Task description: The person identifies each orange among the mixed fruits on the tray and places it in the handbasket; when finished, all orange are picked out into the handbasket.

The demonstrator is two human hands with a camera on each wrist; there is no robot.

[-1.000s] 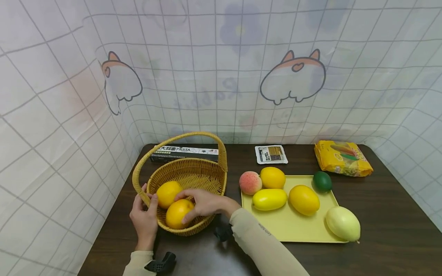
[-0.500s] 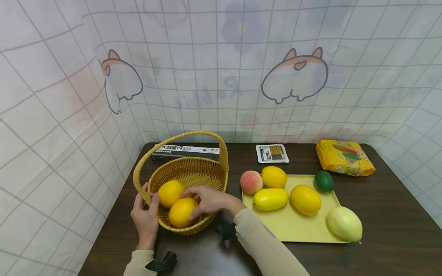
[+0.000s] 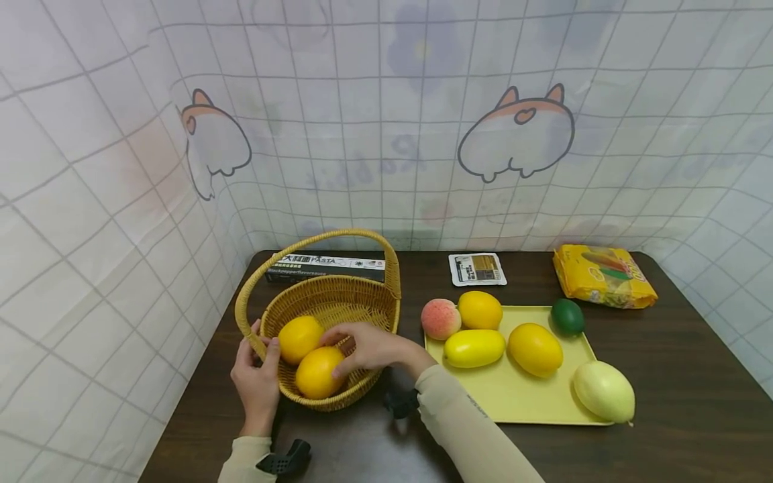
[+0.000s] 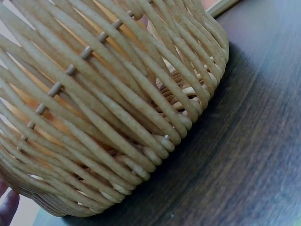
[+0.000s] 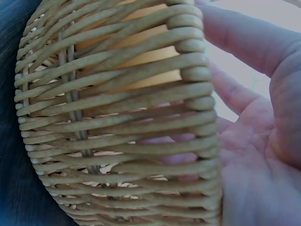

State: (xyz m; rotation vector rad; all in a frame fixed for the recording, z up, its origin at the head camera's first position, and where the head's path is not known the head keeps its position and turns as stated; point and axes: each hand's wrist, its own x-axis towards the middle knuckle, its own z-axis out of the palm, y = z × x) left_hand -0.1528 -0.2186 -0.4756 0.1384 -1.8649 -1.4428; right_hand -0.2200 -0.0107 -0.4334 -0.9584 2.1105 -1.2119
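Observation:
In the head view, my left hand [image 3: 256,386] grips the left side of the wicker basket [image 3: 338,288], near the foot of its arched handle. Two oranges lie inside: a rear orange [image 3: 300,339] and a front orange [image 3: 319,373]. My right hand [image 3: 371,349] reaches over the basket's right rim, thumb and fingers curved about the front orange. Through the weave in the right wrist view, orange skin [image 5: 150,66] shows beside this hand [image 5: 254,122]; the fingertips are partly hidden. The left wrist view is mostly basket wall [image 4: 108,94].
Right of the basket, a yellow tray [image 3: 519,406] bears several fruits, among them a peach [image 3: 441,318], a dark green fruit [image 3: 567,317] and a pale yellow-green melon [image 3: 604,392]. Behind stand a pasta box [image 3: 326,268], a white packet [image 3: 477,270] and a yellow bag [image 3: 604,275].
The front orange shifted slightly right with my right hand, then stayed put while that hand moved a little further right. My left hand keeps its hold on the basket.

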